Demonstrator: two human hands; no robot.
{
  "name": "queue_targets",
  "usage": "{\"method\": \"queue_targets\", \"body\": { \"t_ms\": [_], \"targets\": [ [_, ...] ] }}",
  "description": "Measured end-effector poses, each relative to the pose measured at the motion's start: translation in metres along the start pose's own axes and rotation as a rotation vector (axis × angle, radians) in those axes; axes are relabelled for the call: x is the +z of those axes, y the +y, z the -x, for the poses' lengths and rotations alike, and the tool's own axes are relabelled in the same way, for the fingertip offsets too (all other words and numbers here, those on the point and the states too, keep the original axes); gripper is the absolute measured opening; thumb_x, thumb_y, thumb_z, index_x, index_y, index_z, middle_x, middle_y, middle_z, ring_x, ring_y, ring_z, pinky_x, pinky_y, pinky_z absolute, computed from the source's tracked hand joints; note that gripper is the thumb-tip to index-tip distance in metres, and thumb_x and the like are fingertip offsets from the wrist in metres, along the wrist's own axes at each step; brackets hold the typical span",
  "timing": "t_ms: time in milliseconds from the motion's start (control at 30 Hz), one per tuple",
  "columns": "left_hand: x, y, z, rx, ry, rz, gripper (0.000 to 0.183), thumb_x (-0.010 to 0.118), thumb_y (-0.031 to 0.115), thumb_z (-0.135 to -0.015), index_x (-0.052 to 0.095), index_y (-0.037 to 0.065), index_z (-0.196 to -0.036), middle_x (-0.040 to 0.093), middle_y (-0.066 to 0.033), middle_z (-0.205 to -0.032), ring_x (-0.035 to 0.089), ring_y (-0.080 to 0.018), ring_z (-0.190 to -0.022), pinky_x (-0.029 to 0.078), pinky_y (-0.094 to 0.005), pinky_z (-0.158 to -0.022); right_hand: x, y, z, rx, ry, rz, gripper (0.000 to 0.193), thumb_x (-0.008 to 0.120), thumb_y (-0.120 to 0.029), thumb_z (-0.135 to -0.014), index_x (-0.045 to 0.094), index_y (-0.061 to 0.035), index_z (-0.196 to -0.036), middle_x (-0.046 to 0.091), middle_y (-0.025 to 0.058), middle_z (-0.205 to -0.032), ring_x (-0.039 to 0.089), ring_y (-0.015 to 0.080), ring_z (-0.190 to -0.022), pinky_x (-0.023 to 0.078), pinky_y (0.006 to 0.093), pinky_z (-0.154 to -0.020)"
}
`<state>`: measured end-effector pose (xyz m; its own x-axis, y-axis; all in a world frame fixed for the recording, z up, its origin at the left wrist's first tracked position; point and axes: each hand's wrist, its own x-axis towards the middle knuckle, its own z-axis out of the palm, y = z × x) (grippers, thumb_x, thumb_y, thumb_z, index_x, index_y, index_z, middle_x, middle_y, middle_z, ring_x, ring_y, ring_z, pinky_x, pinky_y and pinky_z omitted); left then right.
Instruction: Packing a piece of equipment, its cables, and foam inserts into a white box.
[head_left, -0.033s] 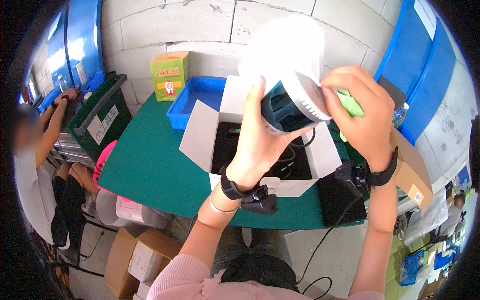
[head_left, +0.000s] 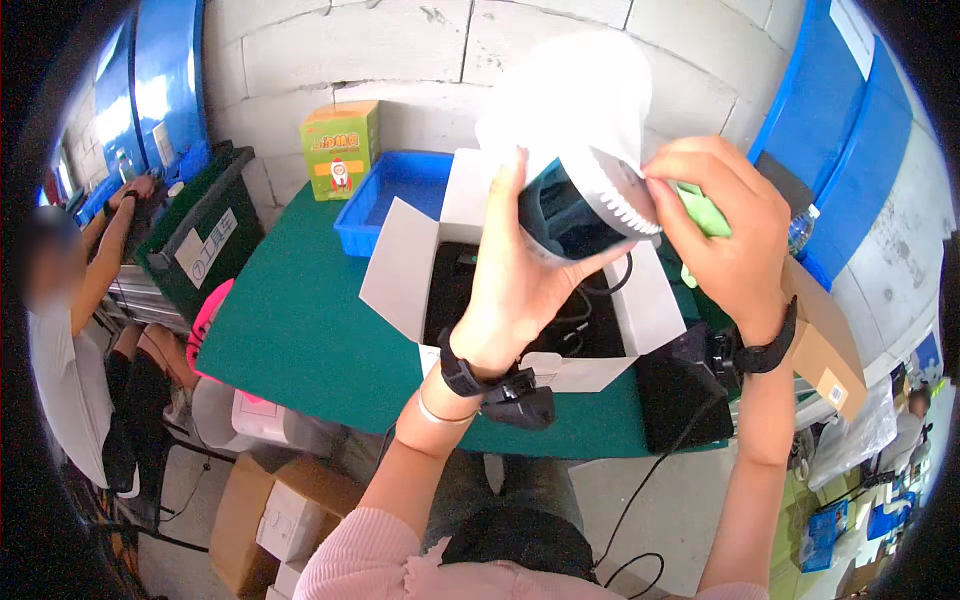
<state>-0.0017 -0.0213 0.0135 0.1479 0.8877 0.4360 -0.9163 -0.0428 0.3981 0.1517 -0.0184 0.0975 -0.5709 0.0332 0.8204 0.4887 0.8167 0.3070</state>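
My left hand (head_left: 508, 280) is closed around a white rounded device (head_left: 570, 110) with a dark glossy curved window (head_left: 568, 215). It is held tilted above the table, with its grey, ridge-edged end turned toward my right hand (head_left: 725, 205). The right thumb and forefinger pinch at that end's edge; whatever is between the fingertips is too small to make out. A light green piece (head_left: 703, 212) is tucked under the right fingers, its kind unclear. Below both hands stands an open white carton (head_left: 400, 265) with a dark insert (head_left: 450, 285) and a grey cable (head_left: 600, 290).
Behind the carton are a blue tray (head_left: 348, 235) and a green printed box (head_left: 340, 150). A black case (head_left: 680, 405) lies at the green table's (head_left: 290, 320) right front. Right of it is a cardboard box (head_left: 825, 340). A person (head_left: 75, 360) sits at left, beside a dark green crate (head_left: 200, 230).
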Motion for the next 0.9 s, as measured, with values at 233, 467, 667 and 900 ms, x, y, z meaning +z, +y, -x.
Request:
{"method": "queue_targets", "body": {
  "t_ms": [233,467,667,900],
  "targets": [
    [-0.003,-0.005,0.005,0.178,-0.215,-0.177,0.064,0.048,0.055,-0.092,0.037,0.008,-0.135,0.049,-0.0130,-0.131,0.050,-0.0295,-0.122,0.046,-0.0533,-0.095,-0.014,0.002,0.021,0.209,-0.160,-0.046,0.008,0.066,-0.004,-0.081,0.063,-0.0016,-0.088,0.063,0.0047,-0.086,0.059,0.0137,-0.082,0.045,0.0260,-0.075],
    [-0.012,-0.021,0.040,0.074,-0.224,-0.176,0.072,0.046,0.057,-0.092,0.031,0.006,-0.141,0.043,-0.0138,-0.137,0.047,-0.0276,-0.125,0.049,-0.0448,-0.094,-0.071,-0.020,0.095,0.518,-0.353,0.113,0.030,0.068,-0.020,-0.082,0.060,-0.0002,-0.103,0.062,0.0043,-0.092,0.057,0.0120,-0.088,0.044,0.0254,-0.079],
    [-0.031,-0.037,0.080,0.103,-0.104,-0.232,0.073,0.045,0.058,-0.092,0.028,0.007,-0.142,0.042,-0.0143,-0.137,0.047,-0.0279,-0.125,0.049,-0.0443,-0.094,-0.083,-0.029,0.146,0.628,-0.428,0.051,0.034,0.065,-0.025,-0.085,0.059,0.0005,-0.107,0.062,0.0053,-0.094,0.057,0.0122,-0.088,0.045,0.0252,-0.078],
    [-0.044,-0.043,0.111,0.201,-0.002,-0.321,0.074,0.043,0.059,-0.092,0.026,0.007,-0.143,0.041,-0.0148,-0.138,0.046,-0.0283,-0.126,0.049,-0.0436,-0.095,-0.061,-0.029,0.155,0.620,-0.424,-0.113,0.040,0.061,-0.030,-0.088,0.057,0.0013,-0.112,0.062,0.0064,-0.097,0.058,0.0124,-0.089,0.046,0.0250,-0.078]
  ]
}}
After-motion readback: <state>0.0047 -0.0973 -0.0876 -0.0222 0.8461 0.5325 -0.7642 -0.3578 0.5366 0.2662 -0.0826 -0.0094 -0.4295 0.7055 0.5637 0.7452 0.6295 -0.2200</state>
